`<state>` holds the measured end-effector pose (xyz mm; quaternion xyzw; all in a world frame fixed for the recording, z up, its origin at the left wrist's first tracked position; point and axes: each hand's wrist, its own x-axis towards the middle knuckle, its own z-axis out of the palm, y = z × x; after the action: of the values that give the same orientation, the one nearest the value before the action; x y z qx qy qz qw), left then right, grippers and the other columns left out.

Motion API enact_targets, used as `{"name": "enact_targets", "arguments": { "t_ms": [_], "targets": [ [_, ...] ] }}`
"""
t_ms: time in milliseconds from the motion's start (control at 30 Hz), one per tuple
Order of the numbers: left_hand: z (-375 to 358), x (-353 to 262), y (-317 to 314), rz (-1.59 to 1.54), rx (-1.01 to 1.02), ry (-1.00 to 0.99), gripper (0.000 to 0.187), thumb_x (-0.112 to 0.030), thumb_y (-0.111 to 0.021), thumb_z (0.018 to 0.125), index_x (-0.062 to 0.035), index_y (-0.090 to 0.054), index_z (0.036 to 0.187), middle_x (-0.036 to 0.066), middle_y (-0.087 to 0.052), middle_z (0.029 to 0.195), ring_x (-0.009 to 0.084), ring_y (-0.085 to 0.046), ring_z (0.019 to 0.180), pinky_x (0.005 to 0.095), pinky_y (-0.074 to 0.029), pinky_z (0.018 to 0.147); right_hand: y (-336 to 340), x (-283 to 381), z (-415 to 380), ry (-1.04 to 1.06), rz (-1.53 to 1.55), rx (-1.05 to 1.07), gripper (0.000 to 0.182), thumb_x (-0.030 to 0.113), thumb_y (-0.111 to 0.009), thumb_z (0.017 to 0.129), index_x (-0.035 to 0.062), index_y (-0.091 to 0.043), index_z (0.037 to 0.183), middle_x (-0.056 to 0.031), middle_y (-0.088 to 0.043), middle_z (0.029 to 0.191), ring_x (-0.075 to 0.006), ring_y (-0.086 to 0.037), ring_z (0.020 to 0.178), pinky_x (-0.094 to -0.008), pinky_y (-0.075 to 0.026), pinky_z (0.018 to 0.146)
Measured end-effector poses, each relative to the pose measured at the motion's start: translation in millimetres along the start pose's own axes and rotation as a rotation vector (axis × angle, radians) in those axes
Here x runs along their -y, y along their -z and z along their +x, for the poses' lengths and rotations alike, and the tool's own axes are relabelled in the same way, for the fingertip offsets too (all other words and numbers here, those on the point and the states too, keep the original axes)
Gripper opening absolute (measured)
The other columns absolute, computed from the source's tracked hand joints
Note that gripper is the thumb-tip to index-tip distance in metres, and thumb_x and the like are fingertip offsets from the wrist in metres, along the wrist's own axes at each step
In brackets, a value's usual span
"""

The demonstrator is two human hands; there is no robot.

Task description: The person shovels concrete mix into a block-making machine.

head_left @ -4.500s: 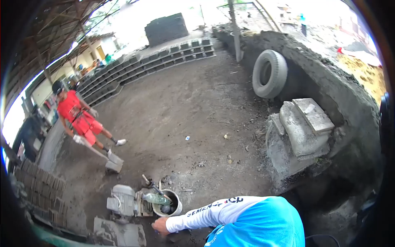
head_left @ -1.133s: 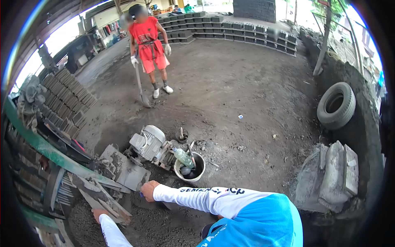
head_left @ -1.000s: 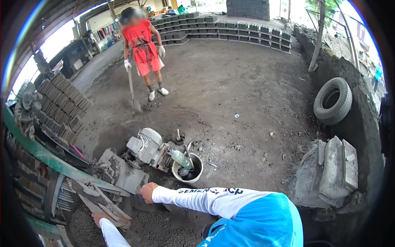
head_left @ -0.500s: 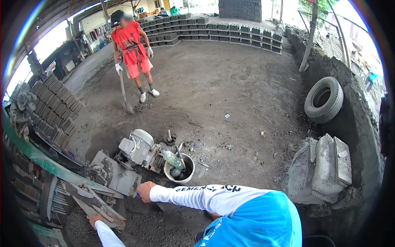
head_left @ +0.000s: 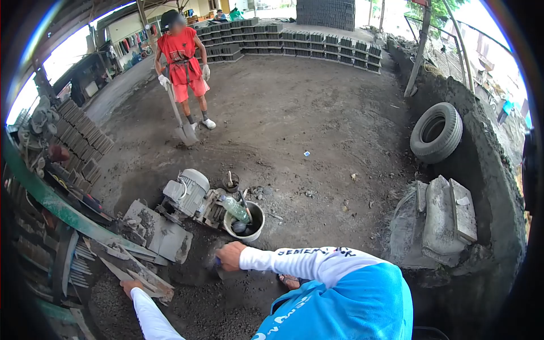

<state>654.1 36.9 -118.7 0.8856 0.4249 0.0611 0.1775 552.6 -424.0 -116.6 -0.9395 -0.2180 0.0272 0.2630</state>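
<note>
My left hand [head_left: 131,287] grips the lower edge of a worn, dirt-covered board [head_left: 127,266] at the lower left. Closed in a fist, my right hand [head_left: 229,256] holds a tool with a blue handle; its blade is blurred and mostly hidden below the hand. Dark, crumbly material [head_left: 198,311] lies beneath and between both hands. Just beyond my right hand stands a white bucket [head_left: 259,225] with a clear green bottle [head_left: 235,209] and a dark-handled tool in it.
A grey motor [head_left: 190,190] sits ahead, beside flat plates [head_left: 170,241]. A green metal frame [head_left: 62,207] crosses the left. Further off, a person in red [head_left: 182,62] holds a shovel [head_left: 184,130]. At right are a tire [head_left: 436,133] and concrete slabs [head_left: 442,221].
My right hand has moved right, away from the plates, with the blue-handled tool. My left hand stays at the board. The other person's shovel has shifted slightly right and up.
</note>
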Motion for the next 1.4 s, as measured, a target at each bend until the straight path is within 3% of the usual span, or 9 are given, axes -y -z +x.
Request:
{"name": "enact_targets", "arguments": {
  "t_ms": [233, 567, 667, 767, 1167, 1400],
  "targets": [
    [-22, -13, 18, -0.047, 0.039, -0.006, 0.033, -0.007, -0.059, 0.09, 0.0043, -0.044, 0.117, 0.029, -0.06, 0.121, 0.0418, -0.062, 0.11, 0.0488, -0.053, 0.092, -7, -10, -51, -0.061, 0.001, -0.033, 0.023, 0.022, -0.064, 0.073, 0.0011, -0.059, 0.082, -0.0206, -0.065, 0.068, -0.0409, -0.066, 0.069, -0.0496, -0.053, 0.064],
    [-15, -6, 11, -0.055, 0.025, -0.011, 0.033, -0.009, -0.059, 0.09, 0.0037, -0.043, 0.117, 0.029, -0.061, 0.117, 0.0421, -0.064, 0.107, 0.0496, -0.054, 0.09, -16, -4, -71, -0.08, 0.01, 0.06, 0.026, 0.022, -0.066, 0.074, 0.0022, -0.056, 0.087, -0.02, -0.065, 0.072, -0.0412, -0.066, 0.075, -0.0496, -0.052, 0.067],
    [-21, -10, 19, -0.054, 0.064, 0.003, 0.039, -0.008, -0.06, 0.088, 0.0033, -0.043, 0.121, 0.029, -0.059, 0.123, 0.042, -0.061, 0.113, 0.0482, -0.052, 0.096, -6, 3, -85, -0.056, -0.01, 0.057, 0.02, 0.018, -0.064, 0.073, 0.0039, -0.059, 0.086, -0.019, -0.065, 0.069, -0.04, -0.066, 0.072, -0.0492, -0.052, 0.066],
    [-18, -7, 14, -0.039, 0.026, -0.026, 0.033, -0.01, -0.059, 0.091, 0.0035, -0.043, 0.117, 0.029, -0.061, 0.117, 0.0421, -0.064, 0.107, 0.0489, -0.054, 0.089, -7, -2, -103, -0.035, -0.003, 0.075, 0.019, 0.019, -0.064, 0.073, 0.0054, -0.058, 0.086, -0.0179, -0.065, 0.07, -0.0397, -0.066, 0.073, -0.0489, -0.052, 0.066],
    [-26, -14, 21, -0.026, 0.047, -0.014, 0.032, -0.01, -0.058, 0.092, 0.0042, -0.043, 0.117, 0.029, -0.062, 0.117, 0.0421, -0.064, 0.106, 0.05, -0.054, 0.089, -16, -31, -206, -0.07, 0.021, 0.158, 0.028, 0.023, -0.069, 0.072, 0.0097, -0.06, 0.094, -0.0139, -0.064, 0.075, -0.0386, -0.065, 0.074, -0.048, -0.051, 0.066],
    [0, -9, 1, 0.022, 0.069, -0.069, 0.045, -0.014, -0.065, 0.087, 0.0072, -0.041, 0.119, 0.028, -0.062, 0.117, 0.0402, -0.065, 0.107, 0.0476, -0.056, 0.087, -23, -38, -243, -0.158, 0.059, 0.131, 0.029, 0.029, -0.069, 0.075, 0.0064, -0.063, 0.093, -0.0175, -0.065, 0.077, -0.0393, -0.065, 0.074, -0.0495, -0.052, 0.064]
  ]
}}
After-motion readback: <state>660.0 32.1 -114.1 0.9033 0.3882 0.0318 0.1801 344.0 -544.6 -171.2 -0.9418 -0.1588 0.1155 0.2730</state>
